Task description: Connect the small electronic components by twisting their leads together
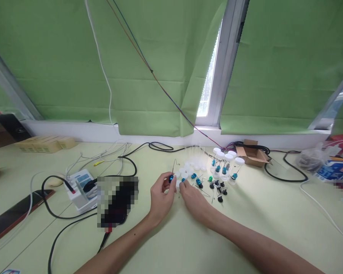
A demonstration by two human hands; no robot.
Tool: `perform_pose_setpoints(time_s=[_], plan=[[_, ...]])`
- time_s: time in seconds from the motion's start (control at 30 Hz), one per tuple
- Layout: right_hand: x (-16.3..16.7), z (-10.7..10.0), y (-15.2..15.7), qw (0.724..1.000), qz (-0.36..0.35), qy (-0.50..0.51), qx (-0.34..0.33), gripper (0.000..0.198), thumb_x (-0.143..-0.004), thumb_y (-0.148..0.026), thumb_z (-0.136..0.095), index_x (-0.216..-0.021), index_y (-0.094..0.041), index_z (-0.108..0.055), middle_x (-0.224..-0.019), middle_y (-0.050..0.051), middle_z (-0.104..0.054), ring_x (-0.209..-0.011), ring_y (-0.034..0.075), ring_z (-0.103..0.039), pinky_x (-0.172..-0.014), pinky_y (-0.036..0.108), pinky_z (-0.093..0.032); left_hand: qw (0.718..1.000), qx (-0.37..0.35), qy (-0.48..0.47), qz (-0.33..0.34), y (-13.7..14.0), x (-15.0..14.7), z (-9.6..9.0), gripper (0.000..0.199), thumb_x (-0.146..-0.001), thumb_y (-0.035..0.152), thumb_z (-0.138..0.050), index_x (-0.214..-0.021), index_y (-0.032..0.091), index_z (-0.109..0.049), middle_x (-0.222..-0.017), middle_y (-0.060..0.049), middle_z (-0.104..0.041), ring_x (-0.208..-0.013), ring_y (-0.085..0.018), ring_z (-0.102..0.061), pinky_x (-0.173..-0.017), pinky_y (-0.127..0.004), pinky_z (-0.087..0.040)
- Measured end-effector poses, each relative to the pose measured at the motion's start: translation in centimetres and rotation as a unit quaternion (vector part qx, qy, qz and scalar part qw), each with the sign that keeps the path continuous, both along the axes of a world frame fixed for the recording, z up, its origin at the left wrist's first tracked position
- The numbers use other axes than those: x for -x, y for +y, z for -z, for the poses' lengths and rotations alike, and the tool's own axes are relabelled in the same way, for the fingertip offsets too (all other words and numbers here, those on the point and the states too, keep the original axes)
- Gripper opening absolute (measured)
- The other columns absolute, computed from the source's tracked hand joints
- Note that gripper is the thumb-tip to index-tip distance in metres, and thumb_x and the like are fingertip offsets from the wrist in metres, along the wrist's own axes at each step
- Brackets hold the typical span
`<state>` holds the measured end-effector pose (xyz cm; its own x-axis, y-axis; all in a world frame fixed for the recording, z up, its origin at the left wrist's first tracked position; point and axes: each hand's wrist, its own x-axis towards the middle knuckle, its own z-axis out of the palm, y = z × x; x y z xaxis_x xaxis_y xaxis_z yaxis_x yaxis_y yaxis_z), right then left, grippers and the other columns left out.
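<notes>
My left hand [162,194] is closed, its thumb and fingers pinching a shiny blue piece [170,178] with a thin bent wire standing up from it. Close by on the right, my right hand [193,196] has its fingers drawn together over the table. A small blue piece [183,180] shows at those fingertips; whether they grip it I cannot tell. White round caps [185,170] lie just beyond both hands. More blue pieces with wires [198,182], a green piece [210,178] and several black stoppers [220,199] are scattered to the right.
Several clear vials with white caps [239,161] stand at the right, blue pieces inside. Uncapped clear vials [198,154] stand behind the caps. An open cardboard box [253,154] sits farther back. On the left are a white power strip [81,190], black cables and a dark phone [14,213].
</notes>
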<state>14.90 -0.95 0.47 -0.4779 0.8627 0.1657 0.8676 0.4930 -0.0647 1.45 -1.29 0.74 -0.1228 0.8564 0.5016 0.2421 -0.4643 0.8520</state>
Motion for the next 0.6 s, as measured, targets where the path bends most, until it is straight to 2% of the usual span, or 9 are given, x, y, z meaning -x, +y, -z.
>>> perform_pose_setpoints(time_s=[0.1, 0.2, 0.37, 0.5, 0.6], plan=[[-2.0, 0.0, 1.2, 0.998, 0.034, 0.039, -0.039, 0.021, -0.09, 0.004, -0.041, -0.096, -0.013, -0.053, -0.098, 0.011, -0.058, -0.07, 0.018, -0.06, -0.058, 0.026, -0.04, 0.999, 0.007, 0.027, 0.025, -0.2, -0.4, 0.4, 0.02, -0.087, 0.036, -0.058, -0.098, 0.019, -0.06, -0.077, -0.002, -0.064, -0.057, -0.01, -0.055, -0.051, -0.021, -0.047], [-4.0, 0.3, 2.5, 0.992, 0.064, 0.077, -0.071, 0.015, -0.094, -0.003, -0.044, -0.089, -0.015, -0.052, -0.091, 0.007, -0.058, -0.063, 0.015, -0.057, -0.054, 0.026, -0.035, 0.997, 0.017, 0.054, 0.046, -0.3, -0.7, 1.0, 0.02, -0.087, 0.035, -0.058, -0.098, 0.019, -0.061, -0.082, -0.003, -0.065, -0.063, -0.012, -0.058, -0.055, -0.022, -0.049], [-5.6, 0.8, 3.1, 0.983, 0.062, 0.135, -0.104, 0.015, -0.096, -0.01, -0.047, -0.084, -0.017, -0.051, -0.085, 0.003, -0.057, -0.062, 0.015, -0.054, -0.053, 0.025, -0.034, 0.991, 0.048, 0.099, 0.078, -0.3, -1.0, 1.6, 0.02, -0.089, 0.036, -0.056, -0.098, 0.02, -0.063, -0.08, -0.002, -0.063, -0.064, -0.012, -0.057, -0.053, -0.021, -0.047], [-4.7, 1.3, 2.1, 0.974, 0.006, 0.187, -0.13, 0.015, -0.096, -0.01, -0.044, -0.086, -0.017, -0.052, -0.085, 0.004, -0.057, -0.069, 0.016, -0.055, -0.059, 0.026, -0.04, 0.993, 0.04, 0.092, 0.057, -0.2, -0.9, 1.3, 0.019, -0.088, 0.036, -0.057, -0.097, 0.019, -0.063, -0.085, -0.003, -0.066, -0.068, -0.014, -0.06, -0.057, -0.022, -0.049], [-3.3, 1.4, 1.0, 0.971, -0.081, 0.201, -0.098, 0.015, -0.095, -0.007, -0.045, -0.087, -0.017, -0.054, -0.09, 0.006, -0.058, -0.081, 0.019, -0.056, -0.069, 0.028, -0.045, 0.996, 0.026, 0.074, 0.038, -0.1, -0.7, 1.0, 0.019, -0.088, 0.035, -0.058, -0.097, 0.019, -0.062, -0.086, -0.004, -0.067, -0.07, -0.015, -0.063, -0.06, -0.024, -0.051]])
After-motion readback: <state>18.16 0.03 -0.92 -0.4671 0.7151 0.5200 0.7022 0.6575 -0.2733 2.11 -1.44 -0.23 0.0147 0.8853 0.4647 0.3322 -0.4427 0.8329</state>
